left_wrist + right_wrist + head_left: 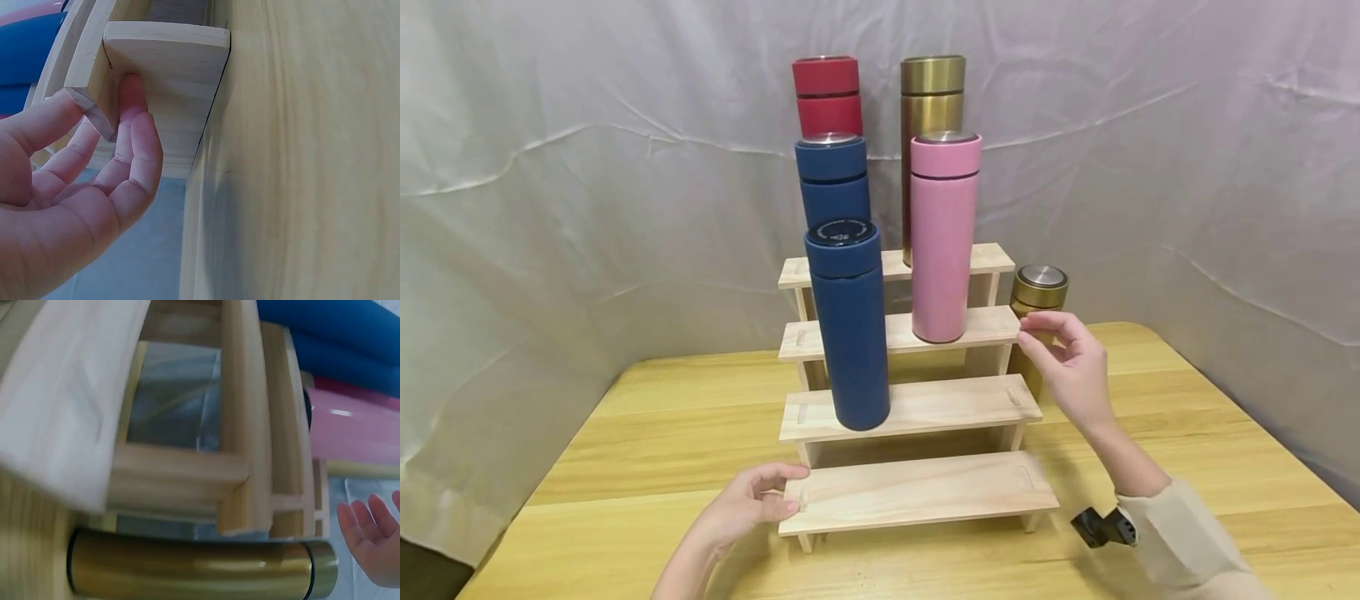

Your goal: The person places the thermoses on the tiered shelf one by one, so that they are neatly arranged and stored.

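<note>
A four-step wooden display rack (925, 492) stands on the table. My left hand (737, 508) grips the left end of its lowest step; in the left wrist view the thumb lies on the board's edge (87, 69) and fingers curl beneath. My right hand (1078, 375) hovers beside the rack's right side, in front of a gold thermos (1040, 292) that stands on the table. Seen from the right wrist, its fingers (381, 519) are loosely bent around nothing, near that thermos's cap. A pink thermos (945, 250) stands upright on the third step up, left of this hand.
On the rack's left side stand a front blue thermos (850, 342), another blue thermos (835, 192) behind it, and a red thermos (827, 100) at the top. A second gold thermos (932, 117) is on the top step. A grey cloth (625, 208) hangs behind the table (647, 450).
</note>
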`<state>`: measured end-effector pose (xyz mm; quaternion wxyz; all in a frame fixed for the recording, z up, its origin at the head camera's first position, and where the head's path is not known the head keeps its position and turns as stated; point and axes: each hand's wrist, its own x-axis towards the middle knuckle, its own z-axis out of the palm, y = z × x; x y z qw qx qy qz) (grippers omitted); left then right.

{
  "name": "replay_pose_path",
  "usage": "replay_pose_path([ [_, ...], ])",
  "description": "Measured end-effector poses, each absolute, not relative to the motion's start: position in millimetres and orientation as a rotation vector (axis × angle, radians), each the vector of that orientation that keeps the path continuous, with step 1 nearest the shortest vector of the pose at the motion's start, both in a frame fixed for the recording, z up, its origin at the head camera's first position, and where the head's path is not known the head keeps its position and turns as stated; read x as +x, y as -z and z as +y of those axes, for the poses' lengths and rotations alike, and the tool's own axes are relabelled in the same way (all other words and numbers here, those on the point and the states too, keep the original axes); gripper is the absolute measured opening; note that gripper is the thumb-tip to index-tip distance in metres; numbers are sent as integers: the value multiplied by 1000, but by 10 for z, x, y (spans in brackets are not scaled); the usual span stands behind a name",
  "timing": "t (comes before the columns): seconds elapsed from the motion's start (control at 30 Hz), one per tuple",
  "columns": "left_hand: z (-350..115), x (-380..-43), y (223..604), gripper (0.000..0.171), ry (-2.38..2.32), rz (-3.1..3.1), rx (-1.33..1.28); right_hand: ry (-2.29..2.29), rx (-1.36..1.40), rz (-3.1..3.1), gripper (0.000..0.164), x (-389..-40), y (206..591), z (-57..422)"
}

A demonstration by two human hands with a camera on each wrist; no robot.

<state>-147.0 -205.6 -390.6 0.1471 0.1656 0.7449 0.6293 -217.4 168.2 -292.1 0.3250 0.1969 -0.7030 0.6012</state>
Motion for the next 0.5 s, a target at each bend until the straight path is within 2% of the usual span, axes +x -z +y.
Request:
replay_pose_path([
  [0.33,-2047,-1474,3909,44,-1813,2144,476,-1425,269,-1919,31,-2324,3074,1992],
  [0.5,-2051,-1467,3904,44,-1812,2141,469,-1507,307,-1861,45,-2567,3329,2224],
])
